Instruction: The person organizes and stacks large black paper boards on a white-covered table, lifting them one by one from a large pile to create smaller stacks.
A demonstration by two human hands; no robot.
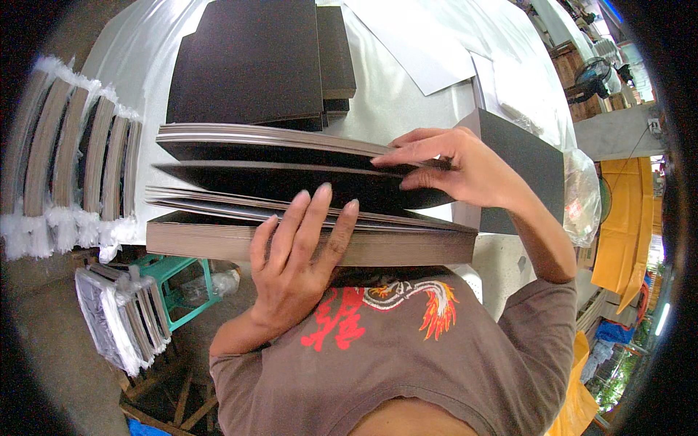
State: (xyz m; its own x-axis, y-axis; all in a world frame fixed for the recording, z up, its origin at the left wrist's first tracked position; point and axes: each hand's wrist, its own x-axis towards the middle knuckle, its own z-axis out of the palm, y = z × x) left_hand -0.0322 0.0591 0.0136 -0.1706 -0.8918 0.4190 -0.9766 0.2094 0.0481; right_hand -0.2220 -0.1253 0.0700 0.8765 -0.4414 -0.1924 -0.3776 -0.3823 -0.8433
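Observation:
A thick stack of black-faced, grey-edged card sheets [407, 249] stands against my body, fanned into several parted layers. My left hand [291, 240] lies across its near edge, fingers spread and fingertips on the lower layers. At the right end, my right hand [454, 163] pinches the lifted upper sheets [269, 136], its fingers above and the thumb lower down. One black sheet [240, 173] stands apart in the gap below that upper bundle. The inner ends of the sheets by the right thumb are partly hidden.
More black sheets [247, 62] are piled beyond the stack, with white sheets [414, 43] to their right. Plastic-wrapped bundles [69, 149] line the left side. Lower left are another wrapped bundle [123, 312] and a green stool [207, 291]. A black board [516, 171] lies at right.

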